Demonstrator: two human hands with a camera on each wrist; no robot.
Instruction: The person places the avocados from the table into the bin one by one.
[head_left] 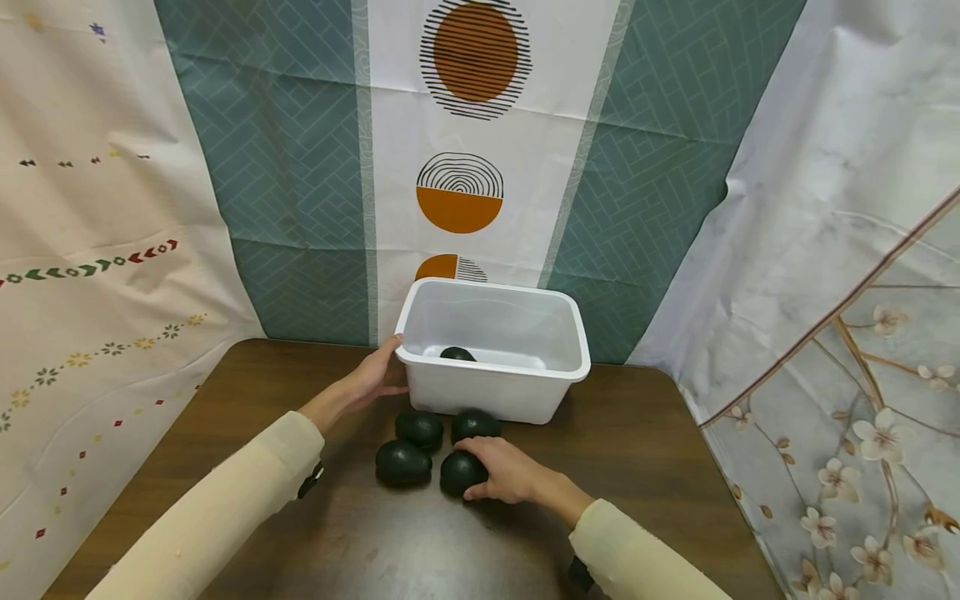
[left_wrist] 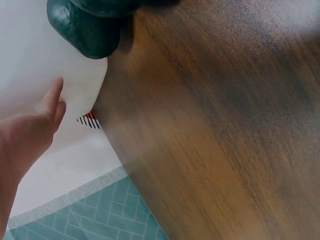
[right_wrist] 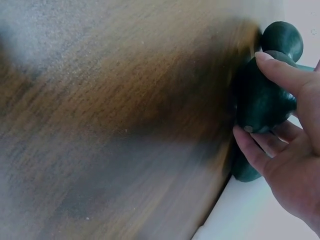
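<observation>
My right hand grips a dark green avocado on the table, thumb on one side and fingers on the other in the right wrist view. Just behind it lies another avocado, close to the front of a white plastic bin. Two more avocados, one nearer and one farther, sit to the left. Inside the bin a further avocado shows partly above the front rim. My left hand rests against the bin's left end with extended fingers, one fingertip at the rim.
The bin stands toward the back of a brown wooden table. Behind it hangs a patterned teal and white cloth. Pale printed cloths border the table on the left and right.
</observation>
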